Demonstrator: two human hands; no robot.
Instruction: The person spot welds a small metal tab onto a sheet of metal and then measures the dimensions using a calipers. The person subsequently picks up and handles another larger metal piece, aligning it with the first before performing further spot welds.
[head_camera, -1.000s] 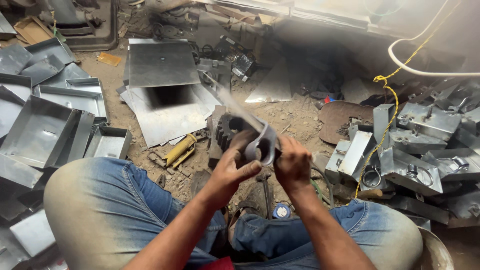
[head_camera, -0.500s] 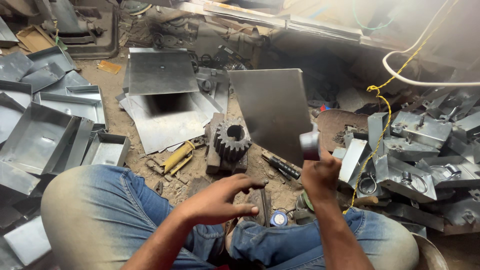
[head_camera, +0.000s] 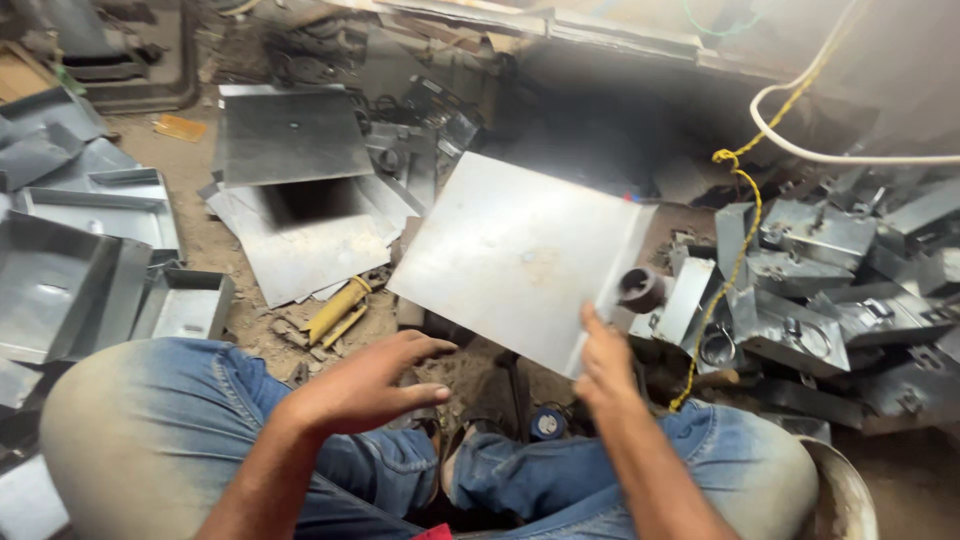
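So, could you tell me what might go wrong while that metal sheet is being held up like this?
The right hand grips the metal sheet bare by its edge alone, so it might cut the fingers or slip. The left hand hovers open just under the sheet's lower edge, where a drop could hit it. Cut sheets and boxes crowd the floor around the knees.

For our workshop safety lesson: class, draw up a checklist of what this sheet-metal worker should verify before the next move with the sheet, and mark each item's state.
1. Right hand grips the metal sheet at its near edge: ok.
2. Left hand supports the sheet: not ok, it is open and apart from it.
3. Hands protected from sharp edges: not ok, both bare.
4. Dark round part at the sheet's edge secure: cannot tell.
5. Ground under the sheet free of scrap: not ok, a yellow tool and offcuts lie there.
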